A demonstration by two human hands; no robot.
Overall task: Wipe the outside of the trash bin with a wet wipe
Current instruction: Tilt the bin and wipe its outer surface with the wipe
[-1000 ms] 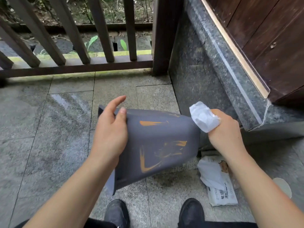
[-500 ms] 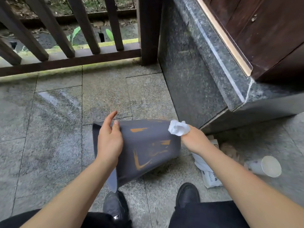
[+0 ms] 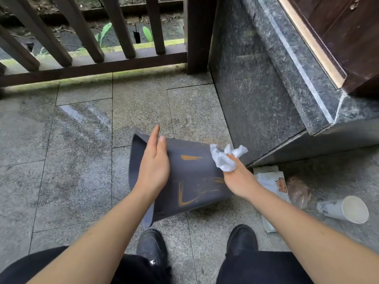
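Note:
A dark grey trash bin (image 3: 190,177) with orange marks lies tipped on its side, its open mouth toward the left and its base toward the right. My left hand (image 3: 153,167) rests flat across the bin near the rim, fingers over the edge, steadying it. My right hand (image 3: 238,179) sits at the bin's base end, palm turned up, holding a crumpled white wet wipe (image 3: 224,158) between the fingers. The wipe touches the bin's upper right edge.
A wet wipe pack (image 3: 270,183), a brown crumpled wrapper (image 3: 298,192) and a fallen paper cup (image 3: 344,210) lie on the stone floor to the right. A dark granite step (image 3: 256,95) rises at right, a wooden railing (image 3: 92,64) stands behind. My shoes (image 3: 152,244) are below the bin.
The bin has come lower, toward the floor. My right hand has turned palm up at the base end, and the wipe has loosened from a tight wad.

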